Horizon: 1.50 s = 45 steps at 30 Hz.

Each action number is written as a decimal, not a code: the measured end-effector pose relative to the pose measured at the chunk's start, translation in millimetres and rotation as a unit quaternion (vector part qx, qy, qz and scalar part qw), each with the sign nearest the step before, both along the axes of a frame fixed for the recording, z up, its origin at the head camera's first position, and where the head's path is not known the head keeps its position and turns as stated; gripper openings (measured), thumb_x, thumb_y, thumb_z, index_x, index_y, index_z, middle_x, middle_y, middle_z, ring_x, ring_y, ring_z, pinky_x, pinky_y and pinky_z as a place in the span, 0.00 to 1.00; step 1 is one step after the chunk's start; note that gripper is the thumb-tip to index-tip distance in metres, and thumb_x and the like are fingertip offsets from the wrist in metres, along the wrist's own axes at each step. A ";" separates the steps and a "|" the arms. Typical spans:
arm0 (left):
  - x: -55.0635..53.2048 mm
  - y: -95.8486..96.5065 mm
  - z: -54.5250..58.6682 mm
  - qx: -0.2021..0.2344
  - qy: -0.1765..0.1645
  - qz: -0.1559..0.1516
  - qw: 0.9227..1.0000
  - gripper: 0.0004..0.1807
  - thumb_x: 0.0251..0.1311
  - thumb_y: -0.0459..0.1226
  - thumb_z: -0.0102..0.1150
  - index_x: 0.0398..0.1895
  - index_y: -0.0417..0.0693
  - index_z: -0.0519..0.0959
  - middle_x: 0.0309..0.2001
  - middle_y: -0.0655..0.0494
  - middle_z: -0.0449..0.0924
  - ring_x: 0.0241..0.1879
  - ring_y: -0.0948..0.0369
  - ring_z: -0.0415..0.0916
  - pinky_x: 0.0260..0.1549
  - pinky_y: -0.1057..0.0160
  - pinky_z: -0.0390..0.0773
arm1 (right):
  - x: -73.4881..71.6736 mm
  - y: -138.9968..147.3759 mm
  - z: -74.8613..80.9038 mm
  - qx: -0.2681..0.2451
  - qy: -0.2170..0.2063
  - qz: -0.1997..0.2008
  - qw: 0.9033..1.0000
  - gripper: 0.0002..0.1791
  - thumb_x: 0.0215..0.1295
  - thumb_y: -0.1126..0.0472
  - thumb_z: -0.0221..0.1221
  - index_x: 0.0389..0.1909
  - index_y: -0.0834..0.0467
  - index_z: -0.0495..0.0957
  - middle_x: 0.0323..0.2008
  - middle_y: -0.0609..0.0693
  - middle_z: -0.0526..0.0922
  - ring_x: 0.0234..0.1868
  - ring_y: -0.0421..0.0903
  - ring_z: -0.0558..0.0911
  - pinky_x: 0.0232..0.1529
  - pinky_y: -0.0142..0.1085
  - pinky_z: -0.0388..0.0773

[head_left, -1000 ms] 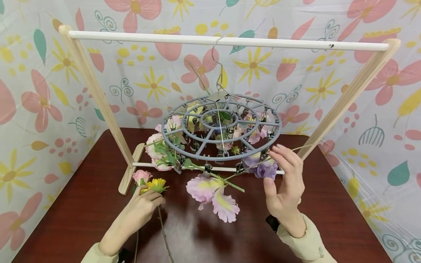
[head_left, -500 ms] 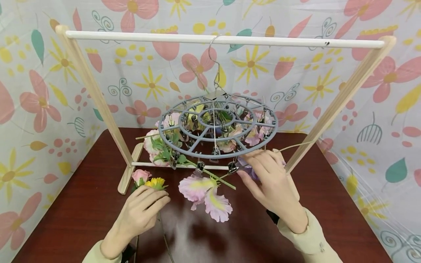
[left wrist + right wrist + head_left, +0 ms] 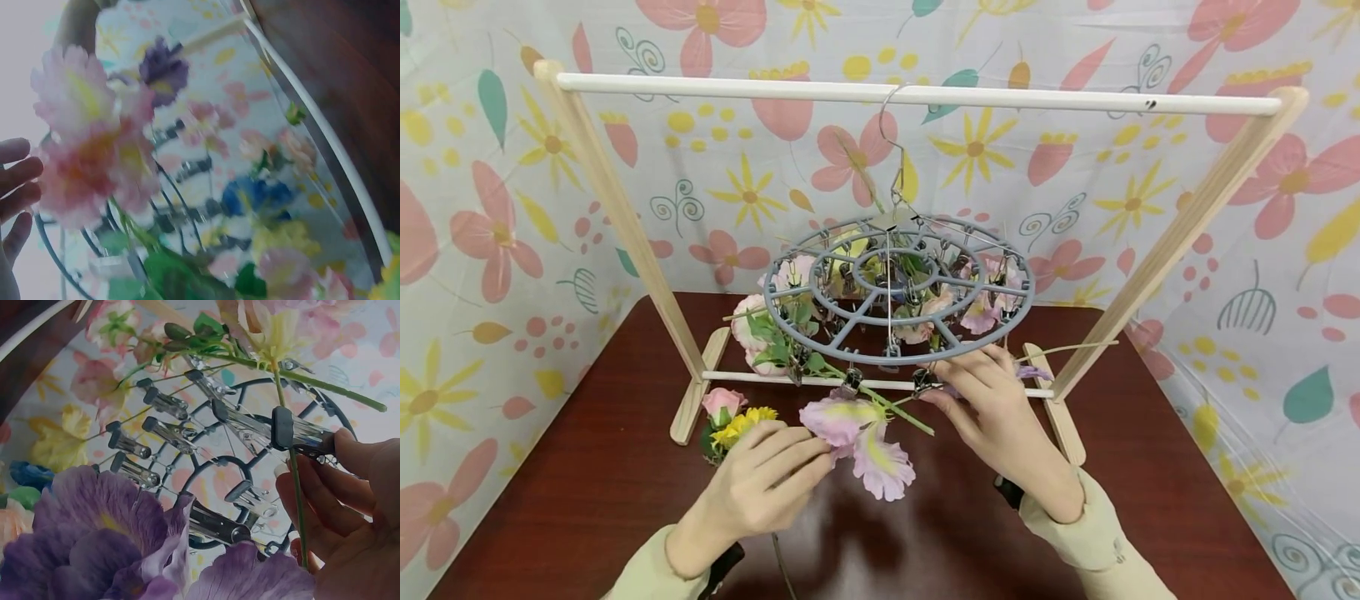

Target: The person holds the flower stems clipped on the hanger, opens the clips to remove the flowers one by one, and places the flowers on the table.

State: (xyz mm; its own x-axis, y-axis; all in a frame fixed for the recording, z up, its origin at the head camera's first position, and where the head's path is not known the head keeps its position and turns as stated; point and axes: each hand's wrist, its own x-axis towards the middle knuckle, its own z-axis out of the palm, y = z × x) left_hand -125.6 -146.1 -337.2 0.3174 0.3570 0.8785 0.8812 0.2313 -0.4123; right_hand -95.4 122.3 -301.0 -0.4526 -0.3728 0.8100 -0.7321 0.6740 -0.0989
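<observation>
A pink-and-yellow ruffled flower (image 3: pixel 880 462) hangs at the front of a round grey clip hanger (image 3: pixel 820 347). My left hand (image 3: pixel 760 483) is beside that flower, fingertips at its left petals. In the left wrist view, loosely extended fingers (image 3: pixel 19 181) lie at the petal edge. My right hand (image 3: pixel 1000 417) is under the hanger's front right rim. The right wrist view shows it pinching a metal clip (image 3: pixel 306 434) with grey tips between thumb and fingers; the flower's green stem (image 3: pixel 299 506) passes through this clip. A purple flower (image 3: pixel 112 531) hangs close by, mostly behind my right hand in the head view.
The hanger hooks onto a white bar (image 3: pixel 1037 100) of a wooden rack. Several other flowers hang from its clips, including a leafy pale pink one (image 3: pixel 748 325) at left. A pink rose (image 3: pixel 722 402) and a yellow flower (image 3: pixel 741 427) are beyond my left hand, over the dark table (image 3: pixel 602 483).
My left hand has moved right, from the rose and yellow flower to the pink-and-yellow flower. My right hand has moved left, past the purple flower, to the clip.
</observation>
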 end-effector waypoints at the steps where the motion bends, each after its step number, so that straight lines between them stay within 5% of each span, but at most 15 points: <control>1: 1.3 4.4 2.4 0.005 0.012 -0.003 1.000 0.14 0.61 0.31 0.46 0.24 0.44 0.82 0.24 0.53 0.83 0.26 0.58 0.78 0.25 0.62 0.73 | 0.0 -0.2 -0.4 -0.003 0.001 0.000 1.000 0.21 0.70 0.49 0.51 0.35 0.64 0.81 0.33 0.54 0.82 0.35 0.49 0.79 0.51 0.44 0.64; 6: 15.1 24.4 9.9 0.022 0.039 0.015 0.999 0.11 0.52 0.34 0.46 0.25 0.48 0.81 0.25 0.57 0.81 0.28 0.61 0.75 0.28 0.63 0.71 | 0.6 -0.8 0.3 -0.009 0.002 0.004 1.000 0.21 0.71 0.49 0.51 0.36 0.64 0.81 0.34 0.55 0.83 0.35 0.49 0.79 0.51 0.44 0.65; 11: 29.8 41.0 11.9 -0.017 -0.056 0.079 0.995 0.11 0.57 0.36 0.48 0.31 0.48 0.82 0.32 0.56 0.84 0.34 0.59 0.78 0.36 0.60 0.71 | 1.9 -0.8 1.6 -0.010 -0.003 0.010 1.000 0.20 0.71 0.50 0.51 0.38 0.63 0.82 0.35 0.54 0.84 0.36 0.48 0.79 0.50 0.44 0.65; 18: 34.1 53.3 15.8 -0.021 -0.158 0.112 0.981 0.12 0.61 0.35 0.48 0.34 0.46 0.84 0.33 0.56 0.85 0.36 0.59 0.80 0.41 0.59 0.71 | 2.4 -1.9 0.7 -0.015 -0.010 0.021 1.000 0.20 0.71 0.51 0.51 0.41 0.63 0.82 0.37 0.54 0.85 0.39 0.49 0.80 0.52 0.43 0.65; 28: 39.3 57.5 19.8 -0.036 -0.297 0.185 0.936 0.12 0.59 0.35 0.49 0.32 0.47 0.84 0.32 0.59 0.85 0.36 0.60 0.77 0.39 0.60 0.69 | 2.5 -6.8 0.2 -0.023 -0.008 0.033 0.999 0.19 0.71 0.52 0.52 0.41 0.64 0.83 0.38 0.54 0.85 0.40 0.48 0.81 0.52 0.43 0.66; 39: 37.8 72.2 22.6 -0.049 -0.271 0.296 0.915 0.06 0.58 0.34 0.56 0.32 0.47 0.83 0.33 0.57 0.84 0.38 0.58 0.76 0.36 0.59 0.67 | 3.6 -9.8 0.3 -0.026 -0.017 0.028 0.999 0.19 0.71 0.52 0.52 0.43 0.64 0.83 0.40 0.54 0.85 0.42 0.48 0.81 0.49 0.40 0.69; 45: 33.3 79.5 19.6 -0.048 -0.258 0.312 0.913 0.06 0.49 0.29 0.61 0.29 0.48 0.81 0.30 0.57 0.83 0.38 0.57 0.75 0.38 0.59 0.67 | 3.9 -10.0 -0.4 -0.031 -0.018 0.033 0.999 0.18 0.71 0.53 0.52 0.43 0.65 0.82 0.40 0.55 0.85 0.41 0.49 0.81 0.46 0.36 0.71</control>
